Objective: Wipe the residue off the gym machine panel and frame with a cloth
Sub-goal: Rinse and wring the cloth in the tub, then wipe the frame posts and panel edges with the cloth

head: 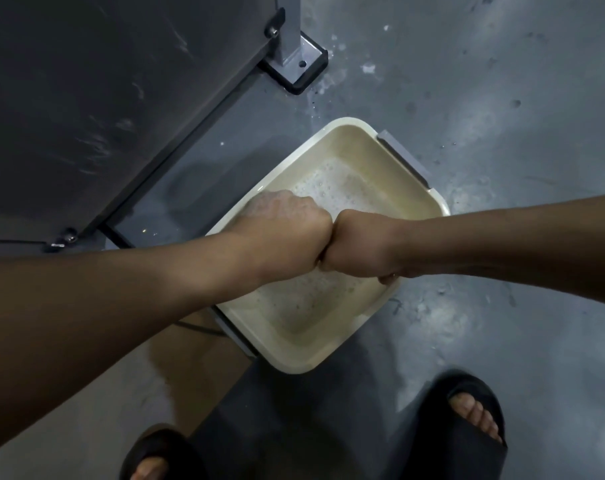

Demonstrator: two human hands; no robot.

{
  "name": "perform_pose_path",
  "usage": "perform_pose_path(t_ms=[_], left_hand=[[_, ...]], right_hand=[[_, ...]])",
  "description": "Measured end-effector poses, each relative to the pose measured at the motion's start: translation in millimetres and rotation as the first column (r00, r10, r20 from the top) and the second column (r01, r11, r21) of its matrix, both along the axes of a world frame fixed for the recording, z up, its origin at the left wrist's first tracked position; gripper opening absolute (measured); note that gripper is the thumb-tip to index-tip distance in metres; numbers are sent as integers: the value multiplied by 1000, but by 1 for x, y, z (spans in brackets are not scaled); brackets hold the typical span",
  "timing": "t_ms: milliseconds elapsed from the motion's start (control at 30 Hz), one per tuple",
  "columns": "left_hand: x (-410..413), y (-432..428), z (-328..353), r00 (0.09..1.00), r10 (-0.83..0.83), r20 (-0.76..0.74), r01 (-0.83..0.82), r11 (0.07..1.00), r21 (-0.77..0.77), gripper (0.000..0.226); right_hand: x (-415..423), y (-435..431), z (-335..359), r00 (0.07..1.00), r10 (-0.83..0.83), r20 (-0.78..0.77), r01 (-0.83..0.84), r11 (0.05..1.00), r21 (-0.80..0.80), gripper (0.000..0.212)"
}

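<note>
Clenching over cream rectangular basin [380, 157], foamy water [342, 188]: left hand [287, 230], right hand [360, 247], fists touching (contents hidden).

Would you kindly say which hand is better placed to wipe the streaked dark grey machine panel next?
Left, probably: the left hand is nearer the streaked dark grey machine panel, while the right hand is farther, over the cream plastic basin.

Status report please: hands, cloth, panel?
Left hand, right hand fisted, knuckles touching, over cream rectangular plastic basin. Cloth not visible. Dark grey machine panel streaked.
</note>
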State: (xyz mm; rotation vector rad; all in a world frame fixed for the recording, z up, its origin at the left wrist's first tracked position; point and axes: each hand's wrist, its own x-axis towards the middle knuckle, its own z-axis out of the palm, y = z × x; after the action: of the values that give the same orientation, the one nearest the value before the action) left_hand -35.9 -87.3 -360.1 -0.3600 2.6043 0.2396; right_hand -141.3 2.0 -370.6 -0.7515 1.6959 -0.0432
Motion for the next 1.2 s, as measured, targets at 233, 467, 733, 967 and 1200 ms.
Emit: perform_pose_path(t_ms=[233,467,733,967,1200], left_hand=[[-3,0,-21,938,330,108,-347,896,277,34],[10,17,-5,753,553,355,-655,587,475,13],[28,29,34,642,705,302,-750,496,438,16],[33,47,120,737,591,329,-675,667,314,23],[34,45,231,333,863,380,-783,28,622,36]], right_hand=[[-15,-3,1,978,129,-163,-154,976,-154,32],[-11,22,21,918,-375,131,380,925,-17,68],[-2,23,72,523,-796,305,768,595,236,38],[6,18,140,708,-658,257,674,738,36,19],[0,25,221,572,-779,257,807,591,-5,11]])
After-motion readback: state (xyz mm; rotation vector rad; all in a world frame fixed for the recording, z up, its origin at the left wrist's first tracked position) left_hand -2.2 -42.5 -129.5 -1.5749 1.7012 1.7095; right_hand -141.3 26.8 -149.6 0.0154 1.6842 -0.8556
